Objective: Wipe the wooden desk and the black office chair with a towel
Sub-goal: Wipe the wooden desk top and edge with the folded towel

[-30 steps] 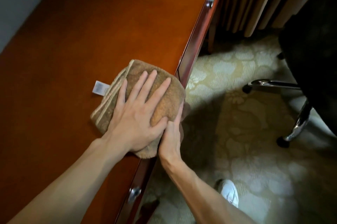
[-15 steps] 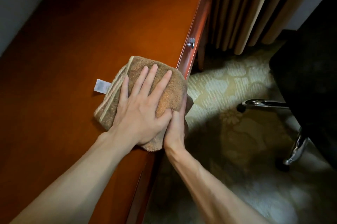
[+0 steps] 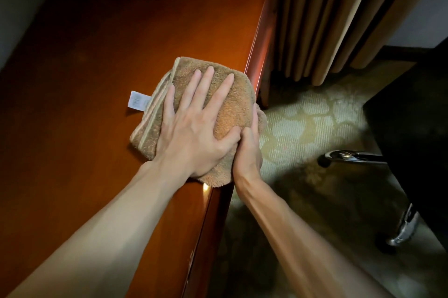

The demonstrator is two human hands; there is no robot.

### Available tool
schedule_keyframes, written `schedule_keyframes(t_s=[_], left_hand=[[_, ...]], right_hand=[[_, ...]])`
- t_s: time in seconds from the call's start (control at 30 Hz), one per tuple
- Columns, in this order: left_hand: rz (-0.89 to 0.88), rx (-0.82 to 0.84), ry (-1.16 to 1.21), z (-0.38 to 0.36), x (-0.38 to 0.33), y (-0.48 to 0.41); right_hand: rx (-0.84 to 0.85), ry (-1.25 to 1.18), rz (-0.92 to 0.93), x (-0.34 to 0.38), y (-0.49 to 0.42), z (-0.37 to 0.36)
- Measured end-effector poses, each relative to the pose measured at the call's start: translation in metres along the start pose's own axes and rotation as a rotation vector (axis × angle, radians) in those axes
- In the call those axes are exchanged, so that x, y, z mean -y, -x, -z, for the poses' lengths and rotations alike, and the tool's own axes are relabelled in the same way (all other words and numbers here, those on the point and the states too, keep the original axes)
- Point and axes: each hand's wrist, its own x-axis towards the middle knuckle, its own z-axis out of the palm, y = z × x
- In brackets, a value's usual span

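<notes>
- Where the top of the desk (image 3: 116, 31) meets its front edge, the folded towel (image 3: 229, 113) lies, with one part hanging over that edge.
- The left hand (image 3: 194, 133) lies flat on top of the towel. Its fingers (image 3: 208, 84) are straight and spread, pointing away from the person, and it presses the cloth down without grasping it.
- The left forearm comes from the lower left, low over the desk top.
- The right hand (image 3: 247, 150) stands on its side at the desk's front edge, against the hanging part of the towel and touching the left thumb.
- One right finger runs straight along the towel's side. The other fingers are hidden, so I cannot tell if this hand grasps the cloth or only pushes it.
- The towel is light brown and fluffy, with paler stripes on its left border. A white label (image 3: 138, 101) sticks out there, flat on the wood.
- The desk is reddish-brown and glossy.
- To the right, over the patterned carpet (image 3: 303, 123), the black chair (image 3: 412, 128) stands well apart from the desk, its chrome legs (image 3: 356, 156) showing.
- Beige curtains (image 3: 327, 19) hang behind.
</notes>
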Motion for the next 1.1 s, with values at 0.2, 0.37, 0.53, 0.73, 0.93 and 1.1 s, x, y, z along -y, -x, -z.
schedule_keyframes(t_s=[0.2, 0.37, 0.53, 0.73, 0.93, 1.1], left_hand=[[-0.053, -0.013, 0.017, -0.002, 0.005, -0.023], [-0.091, -0.019, 0.027, -0.002, 0.008, -0.039], [-0.095, -0.039, 0.024, -0.003, 0.007, -0.040], [-0.093, -0.048, 0.047, -0.007, 0.002, -0.027], [-0.177, -0.037, 0.006, -0.006, -0.018, -0.007], [-0.257, -0.032, 0.021, -0.005, -0.017, -0.021]], right_hand=[[-0.026, -0.003, -0.035, 0.006, -0.011, -0.002], [-0.001, -0.011, -0.045, 0.013, -0.015, -0.001], [-0.044, 0.098, -0.062, 0.013, -0.008, -0.003], [-0.115, -0.033, -0.059, -0.002, 0.021, -0.007], [-0.383, -0.350, -0.240, -0.007, 0.052, -0.016], [-0.535, -0.544, -0.269, 0.014, 0.022, -0.008]])
